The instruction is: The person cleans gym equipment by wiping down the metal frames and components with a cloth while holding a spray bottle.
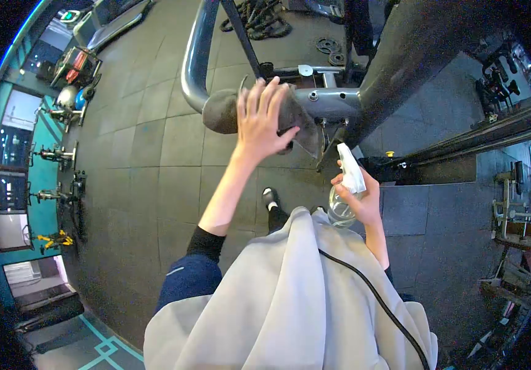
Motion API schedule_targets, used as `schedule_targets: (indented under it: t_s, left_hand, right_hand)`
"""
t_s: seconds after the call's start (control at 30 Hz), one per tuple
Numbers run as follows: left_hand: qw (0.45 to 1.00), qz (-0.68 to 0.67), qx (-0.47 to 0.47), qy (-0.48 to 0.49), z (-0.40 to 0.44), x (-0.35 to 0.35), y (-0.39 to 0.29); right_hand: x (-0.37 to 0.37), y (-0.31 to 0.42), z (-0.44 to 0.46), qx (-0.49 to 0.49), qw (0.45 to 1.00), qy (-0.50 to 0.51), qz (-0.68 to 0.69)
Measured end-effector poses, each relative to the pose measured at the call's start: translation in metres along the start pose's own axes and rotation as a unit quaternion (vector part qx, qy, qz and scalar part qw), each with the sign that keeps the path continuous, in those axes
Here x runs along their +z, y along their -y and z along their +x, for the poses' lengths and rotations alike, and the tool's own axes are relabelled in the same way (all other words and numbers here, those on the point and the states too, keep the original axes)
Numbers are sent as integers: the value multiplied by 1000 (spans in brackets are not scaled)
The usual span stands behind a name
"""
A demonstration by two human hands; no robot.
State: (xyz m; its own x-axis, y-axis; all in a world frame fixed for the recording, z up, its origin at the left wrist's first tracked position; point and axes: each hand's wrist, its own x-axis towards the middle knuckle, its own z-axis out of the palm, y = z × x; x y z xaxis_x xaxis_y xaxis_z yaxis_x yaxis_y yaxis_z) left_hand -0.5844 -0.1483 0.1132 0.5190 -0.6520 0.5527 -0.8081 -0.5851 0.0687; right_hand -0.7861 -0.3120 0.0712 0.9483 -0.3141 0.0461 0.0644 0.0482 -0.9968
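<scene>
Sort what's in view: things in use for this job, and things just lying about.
In use:
- spray bottle, gripped in the right hand
- grey cloth, apparently, under the spread left hand
- padded roller beneath it

Just lying about:
- dark rope, heaped on the floor
- weight plates

1. Setting: a gym, as the equipment below shows.
2. Floor: dark tiles [139, 148], laid edge to edge.
3. Foreground: a large, tubular metal exercise machine [404, 65].
4. Beyond it: a heaped thick rope [256, 21] and round weight plates [328, 45].
5. Left side: a treadmill [114, 26], balls [67, 97] and exercise bikes [56, 239].
</scene>
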Motion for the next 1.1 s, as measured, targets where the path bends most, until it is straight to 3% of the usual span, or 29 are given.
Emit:
schedule_targets:
  t_s: [0.07, 0.13, 0.27, 0.33, 0.4, 0.53, 0.63, 0.77, 0.87, 0.93, 1.1]
  left_hand:
    - [998, 57, 5, 19, 13, -2, 11]
    - [992, 24, -16, 126, 24, 13, 10]
    - [988, 89, -82, 93, 29, 33, -19]
    - [995, 48, -76, 52, 16, 34, -5]
    - [998, 39, 56, -16, -2, 31, 19]
    - [952, 205, 217, -64, -39, 31, 86]
    - [939, 180, 272, -113, -52, 33, 136]
    - [944, 101, 296, -108, -55, 27, 193]
    - [962, 31, 262, -65, -44, 17, 227]
    - [984, -39, 174, 5, -24, -1, 241]
    - [972, -36, 193, 132, 17, -22, 247]
  right_hand:
    - [3, -1, 0, 5, 1000, -2, -8]
    - [4, -5, 2, 24, 1000, -7, 5]
    - [14, -3, 8, 18, 1000, 3, -1]
    - [18, 0, 13, 23, 1000, 11, -17]
    - [21, -4, 18, 13, 1000, 17, -10]
    - [27, 1, 25, 2, 1000, 16, 4]
    - [29, 0, 29, -12, 1000, -2, -5]
    - [29, -4, 31, 1, 1000, -24, -17]
    - [32, -6, 33, 9, 999, -36, -9]
    - [35, -9, 33, 18, 999, -49, -10]
    - [44, -9, 32, 15, 998, -60, -3]
